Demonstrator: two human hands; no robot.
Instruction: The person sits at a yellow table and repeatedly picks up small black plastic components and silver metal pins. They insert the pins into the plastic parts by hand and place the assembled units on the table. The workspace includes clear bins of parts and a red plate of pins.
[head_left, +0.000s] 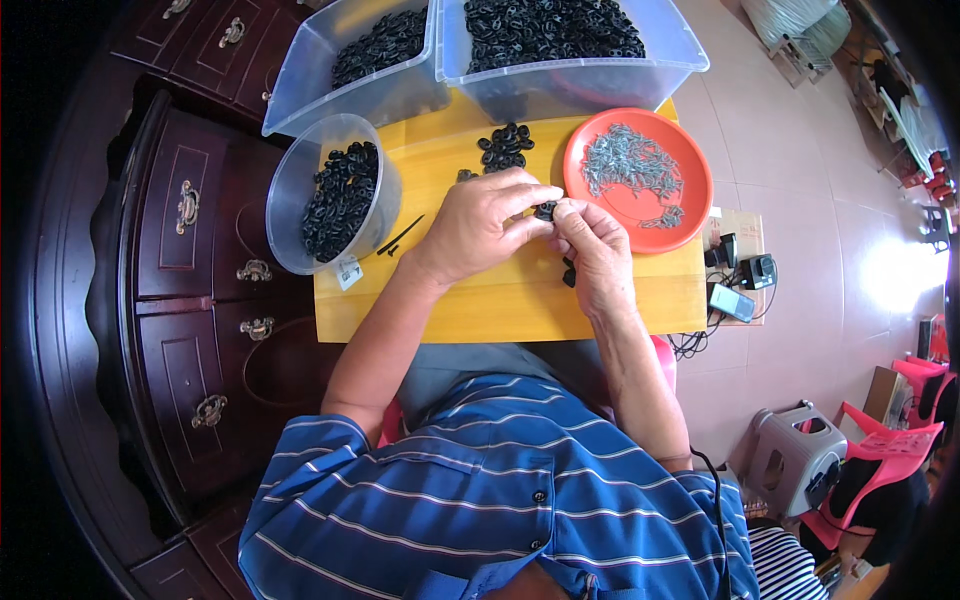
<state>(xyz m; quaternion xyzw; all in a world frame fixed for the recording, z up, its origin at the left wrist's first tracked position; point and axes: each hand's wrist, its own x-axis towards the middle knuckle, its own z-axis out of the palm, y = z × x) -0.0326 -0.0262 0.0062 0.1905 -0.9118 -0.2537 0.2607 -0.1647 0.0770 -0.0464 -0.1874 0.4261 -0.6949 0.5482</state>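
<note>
Head view: a small black part is pinched between the nearly closed fingertips of the left hand and right hand above the tabletop, left of the red plate, and could be dropped if either hold were loosened.

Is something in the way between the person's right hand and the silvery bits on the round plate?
Only the rim of the orange-red plate lies between the right hand and the silvery metal pieces; nothing else visible does. That hand's fingers are at a small black part.
</note>
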